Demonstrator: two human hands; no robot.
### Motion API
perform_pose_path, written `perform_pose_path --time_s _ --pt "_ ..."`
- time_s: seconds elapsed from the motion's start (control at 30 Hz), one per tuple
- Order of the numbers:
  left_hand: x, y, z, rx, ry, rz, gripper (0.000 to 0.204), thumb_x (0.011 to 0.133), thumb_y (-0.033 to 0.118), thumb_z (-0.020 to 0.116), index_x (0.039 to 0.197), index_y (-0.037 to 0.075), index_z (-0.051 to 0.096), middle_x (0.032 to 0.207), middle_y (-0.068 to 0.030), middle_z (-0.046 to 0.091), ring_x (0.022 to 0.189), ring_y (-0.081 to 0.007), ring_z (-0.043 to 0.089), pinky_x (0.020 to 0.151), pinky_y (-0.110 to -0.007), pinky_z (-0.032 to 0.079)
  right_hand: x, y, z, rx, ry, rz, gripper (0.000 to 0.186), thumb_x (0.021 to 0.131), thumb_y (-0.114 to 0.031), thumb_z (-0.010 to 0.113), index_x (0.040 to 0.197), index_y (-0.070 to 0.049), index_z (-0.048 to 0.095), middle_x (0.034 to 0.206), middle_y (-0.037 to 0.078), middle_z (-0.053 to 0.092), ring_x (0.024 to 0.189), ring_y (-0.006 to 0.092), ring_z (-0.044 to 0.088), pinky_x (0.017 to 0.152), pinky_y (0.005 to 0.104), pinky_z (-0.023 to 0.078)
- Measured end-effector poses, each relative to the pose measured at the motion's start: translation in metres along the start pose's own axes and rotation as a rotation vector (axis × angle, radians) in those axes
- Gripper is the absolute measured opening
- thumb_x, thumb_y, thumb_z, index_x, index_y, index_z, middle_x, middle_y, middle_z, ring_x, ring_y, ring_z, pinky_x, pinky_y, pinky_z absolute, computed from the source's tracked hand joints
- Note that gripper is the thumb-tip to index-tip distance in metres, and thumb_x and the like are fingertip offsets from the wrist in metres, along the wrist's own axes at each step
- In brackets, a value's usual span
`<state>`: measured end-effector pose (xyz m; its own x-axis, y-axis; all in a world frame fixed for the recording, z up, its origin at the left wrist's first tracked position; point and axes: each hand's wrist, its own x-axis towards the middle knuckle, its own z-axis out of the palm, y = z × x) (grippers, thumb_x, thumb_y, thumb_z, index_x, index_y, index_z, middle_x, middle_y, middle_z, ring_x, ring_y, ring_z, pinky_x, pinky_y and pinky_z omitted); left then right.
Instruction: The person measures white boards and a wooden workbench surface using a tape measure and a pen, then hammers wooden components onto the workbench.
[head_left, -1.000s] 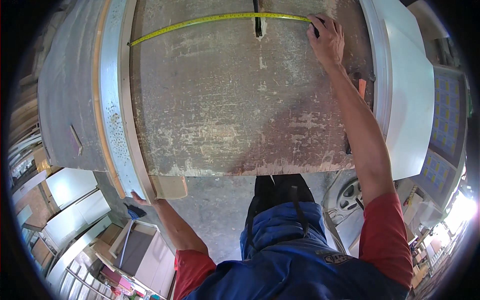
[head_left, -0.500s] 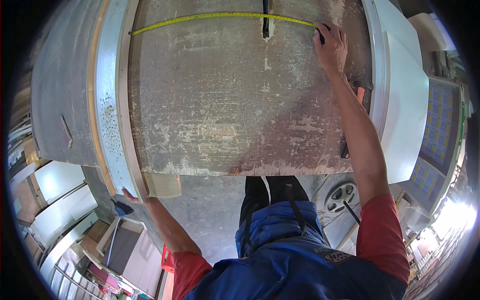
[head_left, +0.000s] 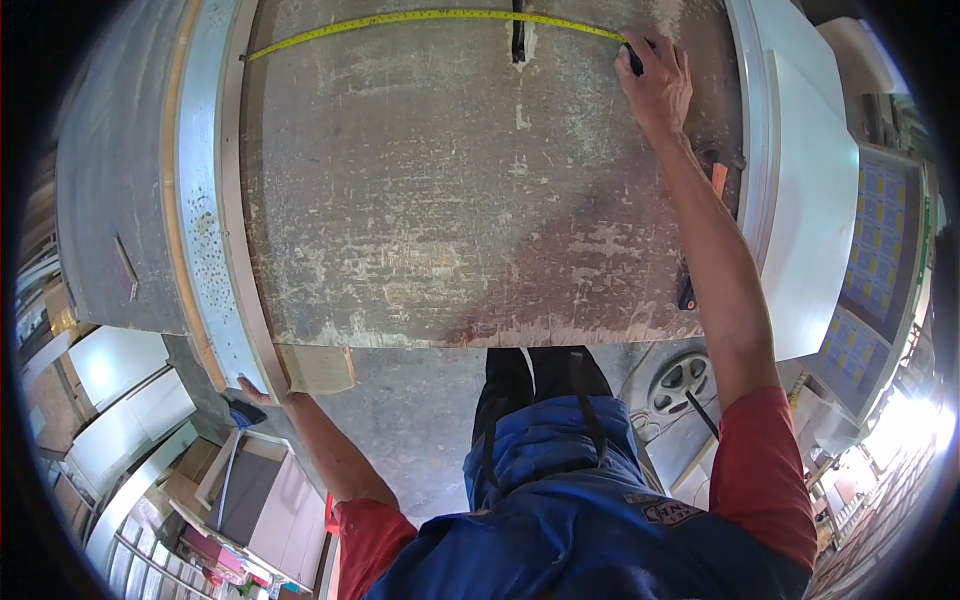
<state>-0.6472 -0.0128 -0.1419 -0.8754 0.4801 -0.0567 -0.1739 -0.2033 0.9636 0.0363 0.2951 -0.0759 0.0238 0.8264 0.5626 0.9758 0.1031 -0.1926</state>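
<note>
My right hand is closed around the dark case of a tape measure at the far right of a worn wooden tabletop. Its yellow blade stretches left across the top in a slight bow, over a dark slot. The blade's end meets the inner edge of a long whitish board with pale wooden edges. At that board's near end, my left hand grips the corner, thumb showing; its other fingers are mostly hidden.
An orange-handled tool and a black tool lie beside my right forearm. White panels stand along the right side. A wooden block juts from the front edge. On the floor are a spoked wheel and a cabinet.
The view has shifted slightly, so the table and tape sit a little higher and further left. Both hands keep their holds, and the blade stays stretched across the top.
</note>
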Motion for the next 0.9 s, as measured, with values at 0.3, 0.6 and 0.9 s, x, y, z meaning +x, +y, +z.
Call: perform_pose_path --time_s 0.3,0.6,0.9 --pt "0.000 0.001 0.000 0.034 0.009 -0.093 0.060 0.085 0.045 0.053 0.134 0.010 0.050 0.134 -0.0128 0.052 0.117 -0.0310 0.055 0.094 -0.050 0.049 -0.001 -0.004 -0.008 0.006 -0.109 0.095 0.025 0.085 -0.012 0.069 0.109 -0.007 0.069 0.119 0.010 0.061 0.113 0.0285 0.055 0.096 0.0413 0.047" --pt "-0.009 0.012 0.020 -0.044 -0.079 -0.221 0.072 0.081 0.048 0.055 0.139 0.006 0.045 0.129 -0.0149 0.056 0.111 -0.0340 0.060 0.091 -0.051 0.052 0.001 -0.008 -0.011 0.020 -0.061 0.052 0.025 0.083 -0.009 0.069 0.107 -0.006 0.068 0.112 0.010 0.062 0.106 0.0295 0.057 0.091 0.0426 0.049" --pt "-0.013 0.020 0.020 -0.140 -0.275 -0.305 0.065 0.087 0.046 0.050 0.137 0.004 0.046 0.129 -0.0161 0.056 0.110 -0.0329 0.061 0.091 -0.050 0.052 -0.001 -0.008 -0.007 -0.038 -0.074 0.061 0.026 0.082 -0.010 0.070 0.107 -0.006 0.069 0.113 0.011 0.062 0.106 0.0300 0.057 0.091 0.0425 0.049"
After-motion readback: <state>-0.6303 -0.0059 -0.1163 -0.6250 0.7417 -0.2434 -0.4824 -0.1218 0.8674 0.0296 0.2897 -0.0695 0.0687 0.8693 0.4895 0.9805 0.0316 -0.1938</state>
